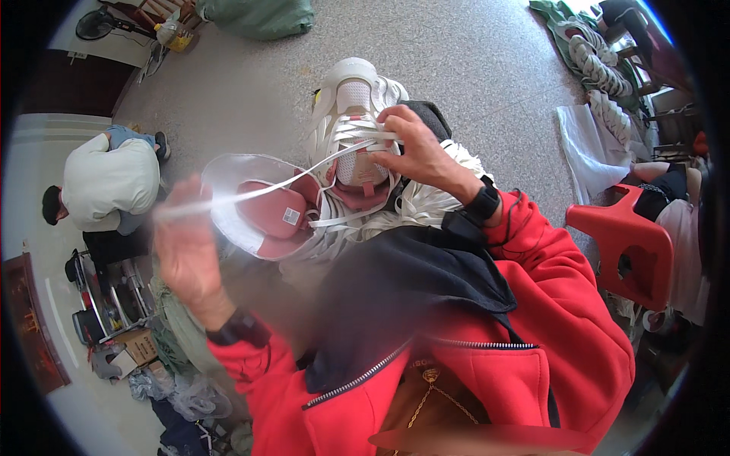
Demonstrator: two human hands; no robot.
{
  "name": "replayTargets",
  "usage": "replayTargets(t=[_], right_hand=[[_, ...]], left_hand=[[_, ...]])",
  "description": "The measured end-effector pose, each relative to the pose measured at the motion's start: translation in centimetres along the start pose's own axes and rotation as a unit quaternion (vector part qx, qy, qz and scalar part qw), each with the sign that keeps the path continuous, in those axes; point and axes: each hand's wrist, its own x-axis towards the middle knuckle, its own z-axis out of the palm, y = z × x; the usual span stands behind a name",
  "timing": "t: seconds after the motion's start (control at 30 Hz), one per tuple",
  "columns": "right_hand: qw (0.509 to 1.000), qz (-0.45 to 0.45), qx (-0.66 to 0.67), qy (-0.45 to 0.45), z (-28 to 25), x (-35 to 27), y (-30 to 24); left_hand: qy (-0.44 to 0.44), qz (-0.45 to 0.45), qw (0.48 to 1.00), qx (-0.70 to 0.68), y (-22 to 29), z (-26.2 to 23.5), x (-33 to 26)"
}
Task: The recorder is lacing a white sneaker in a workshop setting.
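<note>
A white sneaker (355, 99) with a pink lining and pink tongue loop lies in front of me, toe pointing away. White shoelace (304, 173) runs from its eyelets to the left in a taut line. That lace ends at my left hand (186, 251), which is raised and smeared by motion, and seems closed on it. Over the sneaker's right side, my right hand (418, 148) pinches lace strands between thumb and fingers. Beside the sneaker on the left, a second shoe (274, 209) shows its pink insole and a white label.
More white laces (449, 182) are heaped right of the sneaker. A red plastic stool (627, 247) stands at right, near a white sheet (582, 144) and rows of shoes (597, 68). Another person (110, 182) bends over at left. A green sack (258, 15) lies at the far side.
</note>
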Motion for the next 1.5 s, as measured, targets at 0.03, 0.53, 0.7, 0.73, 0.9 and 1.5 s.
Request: replayTargets(t=[0.03,0.53,0.7,0.73,0.9,1.5], right_hand=[[1.0,0.003,-0.001,-0.012,0.9,0.1,0.6],[0.988,0.129,0.069,-0.042,0.4,0.7,0.7],[0.995,0.042,0.083,-0.025,-1.6,1.7,-1.9],[0.986,0.031,0.164,-0.032,-2.2,2.3,-2.9],[0.981,-0.125,0.116,-0.092,0.1,4.3,-4.4],[0.794,0.113,0.519,0.296,-23.7,-7.7,8.3]], left_hand=[[0.067,-0.008,0.994,-0.082,-0.3,1.8,0.5],[-0.036,0.148,0.987,0.042,11.0,-7.5,-3.6],[-0.105,0.139,0.985,0.001,8.7,-0.6,-2.1],[-0.105,0.138,0.985,0.0,9.1,0.2,-1.4],[-0.362,0.136,0.905,-0.177,12.9,5.7,0.9],[0.008,-0.334,0.942,0.019,-12.1,4.9,-7.7]])
